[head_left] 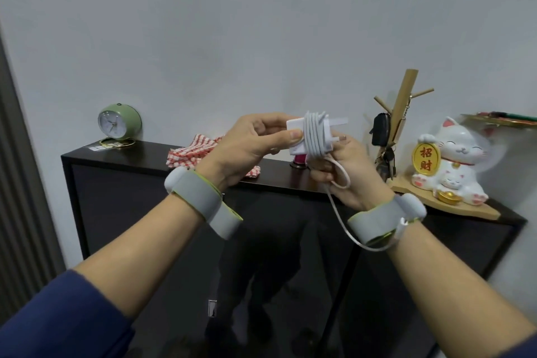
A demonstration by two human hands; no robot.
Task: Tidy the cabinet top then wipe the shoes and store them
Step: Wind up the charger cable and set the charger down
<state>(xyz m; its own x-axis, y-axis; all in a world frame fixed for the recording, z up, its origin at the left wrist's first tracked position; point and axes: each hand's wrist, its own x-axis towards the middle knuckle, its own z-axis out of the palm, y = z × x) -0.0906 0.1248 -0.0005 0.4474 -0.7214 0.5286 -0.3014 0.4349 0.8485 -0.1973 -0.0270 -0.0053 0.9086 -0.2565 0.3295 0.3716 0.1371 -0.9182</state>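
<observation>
A white charger (296,125) with its white cable (313,136) coiled around it is held in the air above the dark cabinet top (130,158). My left hand (250,148) grips the charger body from the left. My right hand (348,174) holds the loose end of the cable under the charger; a loop of cable hangs down past my right wrist. A red-and-white checked cloth (191,154) lies crumpled on the cabinet behind my left hand. No shoes are in view.
A green alarm clock (119,125) stands at the cabinet's back left. At the right are a wooden key stand (402,107) with keys, and a white lucky cat figure (453,163) on a wooden base. A small pink object (299,160) sits behind the charger.
</observation>
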